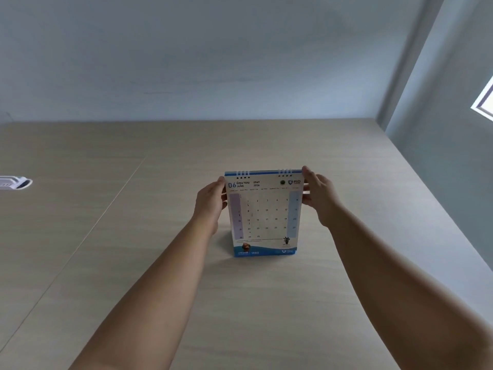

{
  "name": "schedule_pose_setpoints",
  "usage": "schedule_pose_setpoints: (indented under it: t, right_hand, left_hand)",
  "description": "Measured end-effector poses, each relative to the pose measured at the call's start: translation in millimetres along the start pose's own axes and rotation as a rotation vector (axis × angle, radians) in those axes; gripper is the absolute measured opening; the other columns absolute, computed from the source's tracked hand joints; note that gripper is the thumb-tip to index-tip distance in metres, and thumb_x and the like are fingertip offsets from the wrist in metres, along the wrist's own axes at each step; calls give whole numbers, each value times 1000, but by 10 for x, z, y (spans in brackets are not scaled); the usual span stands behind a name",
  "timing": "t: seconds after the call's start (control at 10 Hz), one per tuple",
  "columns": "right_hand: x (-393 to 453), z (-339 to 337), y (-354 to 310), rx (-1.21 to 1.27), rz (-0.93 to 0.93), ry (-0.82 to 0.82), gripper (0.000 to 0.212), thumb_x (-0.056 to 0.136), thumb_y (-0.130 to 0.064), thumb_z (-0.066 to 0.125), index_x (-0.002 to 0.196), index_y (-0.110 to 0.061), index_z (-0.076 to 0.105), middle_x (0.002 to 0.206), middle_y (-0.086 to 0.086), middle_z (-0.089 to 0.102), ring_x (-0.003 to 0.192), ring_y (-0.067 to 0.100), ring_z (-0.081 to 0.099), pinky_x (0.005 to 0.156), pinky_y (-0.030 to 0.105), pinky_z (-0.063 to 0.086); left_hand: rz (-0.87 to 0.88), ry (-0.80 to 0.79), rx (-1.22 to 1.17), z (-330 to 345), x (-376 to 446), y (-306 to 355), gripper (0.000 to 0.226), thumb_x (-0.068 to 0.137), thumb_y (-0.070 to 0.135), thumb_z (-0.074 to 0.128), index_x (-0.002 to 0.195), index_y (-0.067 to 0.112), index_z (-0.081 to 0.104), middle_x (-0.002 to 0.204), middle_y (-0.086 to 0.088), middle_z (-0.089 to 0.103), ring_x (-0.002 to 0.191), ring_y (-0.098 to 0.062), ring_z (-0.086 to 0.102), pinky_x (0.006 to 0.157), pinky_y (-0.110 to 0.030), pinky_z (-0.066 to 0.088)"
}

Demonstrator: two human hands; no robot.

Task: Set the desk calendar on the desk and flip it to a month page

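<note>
A spiral-bound desk calendar stands upright on the light wooden desk, near its middle. Its front page shows 06 June 2026 with a date grid and a blue band along the bottom. My left hand grips the calendar's upper left edge. My right hand holds the upper right edge, fingers curled over the side. The calendar's base rests on the desk surface.
A white object lies on the desk at the far left edge of view. A seam runs diagonally across the desk top. A pale wall stands behind the desk, and a second wall with a window closes the right side.
</note>
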State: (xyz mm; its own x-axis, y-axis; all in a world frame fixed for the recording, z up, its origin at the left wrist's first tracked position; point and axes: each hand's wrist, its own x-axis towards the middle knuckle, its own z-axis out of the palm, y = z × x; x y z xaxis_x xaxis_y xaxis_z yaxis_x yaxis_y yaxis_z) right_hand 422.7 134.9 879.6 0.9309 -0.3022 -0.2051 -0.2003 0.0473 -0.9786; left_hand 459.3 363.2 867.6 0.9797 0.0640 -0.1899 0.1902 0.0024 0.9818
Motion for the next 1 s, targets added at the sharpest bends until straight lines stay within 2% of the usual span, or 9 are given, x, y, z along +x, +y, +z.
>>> schedule_pose_setpoints:
  t: [0.1, 0.2, 0.3, 0.4, 0.5, 0.6, 0.8, 0.9, 1.0]
  right_hand:
    - [44, 16, -37, 18, 50, 23, 62, 92, -48, 49, 120, 7, 55, 105, 19, 70, 86, 28, 67, 85, 44, 55]
    - [86, 71, -127, -72, 94, 29, 57, 90, -51, 50, 107, 3, 61, 102, 20, 72, 86, 30, 65, 80, 40, 54]
    - [144, 138, -216, -75, 82, 31, 33, 92, -42, 50, 97, -9, 55, 94, 18, 67, 80, 28, 60, 63, 31, 45]
    - [206, 200, -298, -62, 65, 28, 23, 91, -35, 51, 87, -12, 48, 88, 16, 64, 75, 28, 58, 61, 32, 43]
    - [300, 214, -347, -33, 23, 48, 28, 89, -33, 54, 70, -16, 42, 86, 18, 63, 74, 29, 59, 63, 36, 44]
    - [345, 201, -397, -20, 6, 45, 26, 88, -33, 56, 72, -16, 43, 87, 18, 64, 75, 30, 61, 66, 37, 45]
    - [371, 152, -249, -61, 32, 88, 31, 89, -38, 56, 72, -14, 47, 91, 22, 67, 78, 32, 61, 64, 39, 46]
    - [425, 136, -236, -132, 40, 75, 35, 87, -46, 56, 80, -11, 54, 95, 24, 69, 73, 30, 57, 58, 36, 42]
    - [307, 84, -321, -381, 32, 120, 53, 86, -60, 48, 90, -8, 57, 78, 9, 59, 62, 21, 49, 55, 29, 35]
  left_hand:
    - [-65, 71, -41, 29, 93, 61, 34, 97, 39, 51, 94, 12, 71, 101, -9, 76, 99, -28, 71, 89, -40, 58]
    - [-90, 123, -69, 32, 177, 124, 41, 86, 52, 62, 88, 11, 69, 99, -14, 77, 95, -30, 73, 89, -44, 59]
    - [-93, 217, -53, 71, 256, 198, 48, 68, 60, 74, 72, 13, 67, 90, -14, 78, 89, -32, 74, 85, -45, 60]
    - [-106, 308, -34, 119, 301, 305, 43, 70, 53, 79, 60, 17, 59, 70, -5, 68, 67, -24, 65, 59, -30, 54]
    - [-102, 316, -28, 166, 353, 377, 43, 74, 49, 77, 59, 17, 53, 59, 1, 55, 50, -14, 47, 47, -22, 36]
    - [-109, 296, -29, 177, 392, 412, 37, 77, 45, 76, 67, 14, 59, 62, 2, 59, 51, -12, 49, 45, -20, 36]
    - [-129, 207, 82, 109, 469, 316, 50, 68, 50, 82, 99, 12, 74, 96, -5, 78, 91, -22, 72, 78, -31, 52]
    - [-130, 171, 124, 90, 541, 323, 52, 68, 51, 81, 101, 12, 72, 99, -6, 77, 96, -25, 72, 83, -35, 54]
    - [-111, 168, 157, 86, 459, 359, 50, 77, 53, 71, 104, 11, 68, 101, -3, 76, 97, -23, 70, 76, -34, 48]
